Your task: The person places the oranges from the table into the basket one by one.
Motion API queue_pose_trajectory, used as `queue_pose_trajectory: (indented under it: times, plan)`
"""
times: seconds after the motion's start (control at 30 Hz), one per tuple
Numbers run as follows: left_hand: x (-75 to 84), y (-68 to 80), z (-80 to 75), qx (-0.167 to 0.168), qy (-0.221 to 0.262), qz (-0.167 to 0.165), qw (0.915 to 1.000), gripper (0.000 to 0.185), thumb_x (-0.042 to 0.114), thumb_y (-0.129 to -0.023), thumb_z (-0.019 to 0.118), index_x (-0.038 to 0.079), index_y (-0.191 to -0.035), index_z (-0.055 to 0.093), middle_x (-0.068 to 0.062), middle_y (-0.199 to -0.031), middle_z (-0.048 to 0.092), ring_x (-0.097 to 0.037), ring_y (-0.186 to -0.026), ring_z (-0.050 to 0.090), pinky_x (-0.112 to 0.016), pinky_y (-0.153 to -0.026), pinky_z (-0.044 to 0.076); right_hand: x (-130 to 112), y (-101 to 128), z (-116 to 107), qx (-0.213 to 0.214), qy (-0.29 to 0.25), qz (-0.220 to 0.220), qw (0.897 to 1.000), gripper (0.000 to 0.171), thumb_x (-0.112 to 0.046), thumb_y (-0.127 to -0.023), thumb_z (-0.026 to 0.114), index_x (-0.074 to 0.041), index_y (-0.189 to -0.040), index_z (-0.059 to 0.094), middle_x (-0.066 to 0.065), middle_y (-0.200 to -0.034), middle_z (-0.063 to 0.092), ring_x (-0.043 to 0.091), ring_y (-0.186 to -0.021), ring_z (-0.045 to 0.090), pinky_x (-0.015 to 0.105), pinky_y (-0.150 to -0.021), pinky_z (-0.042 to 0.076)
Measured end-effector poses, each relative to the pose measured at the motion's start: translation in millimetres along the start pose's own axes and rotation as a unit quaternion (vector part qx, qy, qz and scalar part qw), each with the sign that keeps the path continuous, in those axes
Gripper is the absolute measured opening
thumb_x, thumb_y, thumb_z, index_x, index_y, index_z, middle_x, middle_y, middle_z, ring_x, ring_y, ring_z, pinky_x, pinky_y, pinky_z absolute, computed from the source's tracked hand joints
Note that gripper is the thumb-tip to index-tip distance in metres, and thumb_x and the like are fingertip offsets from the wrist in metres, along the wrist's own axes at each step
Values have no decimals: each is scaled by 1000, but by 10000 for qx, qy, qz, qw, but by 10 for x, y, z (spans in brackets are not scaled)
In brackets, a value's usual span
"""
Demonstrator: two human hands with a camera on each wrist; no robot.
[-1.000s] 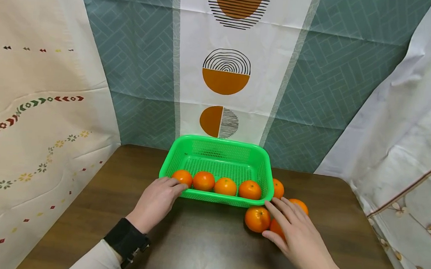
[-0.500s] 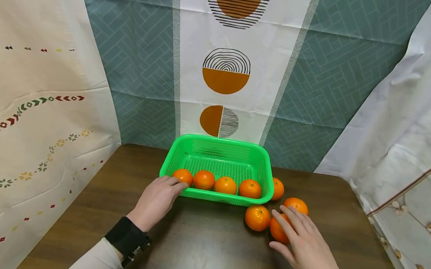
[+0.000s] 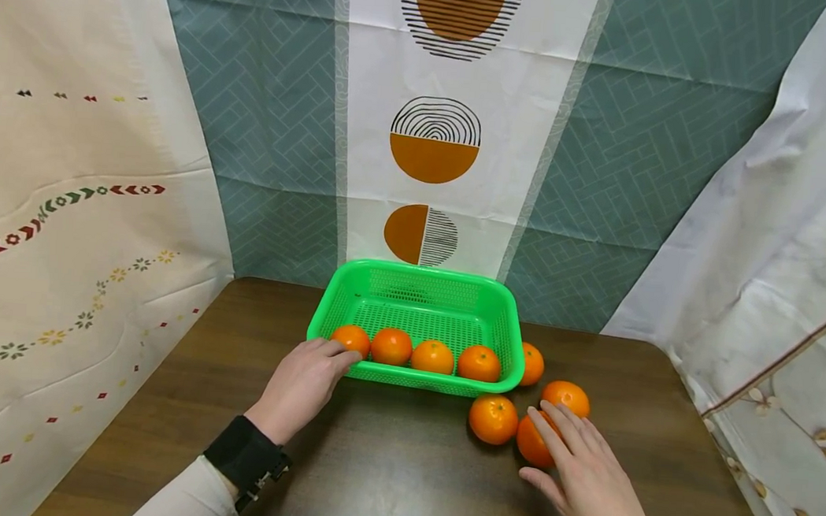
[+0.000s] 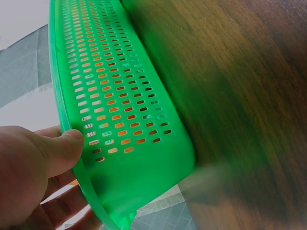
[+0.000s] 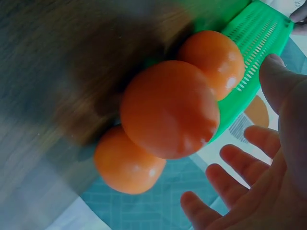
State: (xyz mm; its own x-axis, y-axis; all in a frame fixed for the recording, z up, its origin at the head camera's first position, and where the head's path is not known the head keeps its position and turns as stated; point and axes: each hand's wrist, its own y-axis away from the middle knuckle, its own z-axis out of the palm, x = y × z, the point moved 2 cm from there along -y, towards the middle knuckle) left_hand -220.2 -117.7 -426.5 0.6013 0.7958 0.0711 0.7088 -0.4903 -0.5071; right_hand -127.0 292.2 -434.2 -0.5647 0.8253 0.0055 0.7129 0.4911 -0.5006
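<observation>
A green plastic basket with perforated walls holds a row of oranges along its near side. My left hand grips its near left corner; in the left wrist view the thumb lies outside the basket wall and the fingers go over the rim to the inside. My right hand hovers with spread fingers over an orange on the table. In the right wrist view, that orange is in front of the open palm, with a gap between them.
Three more oranges lie close by: one at the basket's near right corner, one behind the right fingers and one against the basket's right side. The brown wooden table meets hanging patterned cloth at the back and sides.
My right hand has drawn back slightly to the right and toward me, uncovering more of the orange beneath it. My left hand and the basket stay put.
</observation>
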Motion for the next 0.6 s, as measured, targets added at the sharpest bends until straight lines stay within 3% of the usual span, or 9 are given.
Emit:
queue_pose_trajectory:
  times: [0.17, 0.4, 0.6]
  plan:
    - [-4, 1, 8, 0, 0, 15, 10000, 32, 8, -84, 82, 16, -115, 75, 4, -99, 66, -19, -88, 59, -35, -82, 52, 33, 11, 58, -95, -20, 91, 9999, 81, -47, -82, 80, -10, -148, 51, 13, -150, 47, 39, -133, 47, 29, -121, 3]
    - [-5, -4, 8, 15, 22, 2, 10000, 31, 9, -85, 82, 16, -114, 74, 4, -100, 66, -20, -89, 59, -37, -83, 52, 46, 37, 131, -323, 46, 240, 9992, 84, -46, -80, 82, -11, -150, 49, 11, -152, 45, 38, -136, 44, 44, -119, 22]
    - [-5, -1, 6, -5, 11, 6, 10000, 31, 11, -85, 82, 17, -114, 74, 4, -100, 67, -20, -89, 59, -37, -84, 53, 42, 38, 159, -277, 14, 154, 9995, 85, -46, -80, 82, -11, -150, 49, 12, -151, 46, 40, -135, 45, 34, -122, 6]
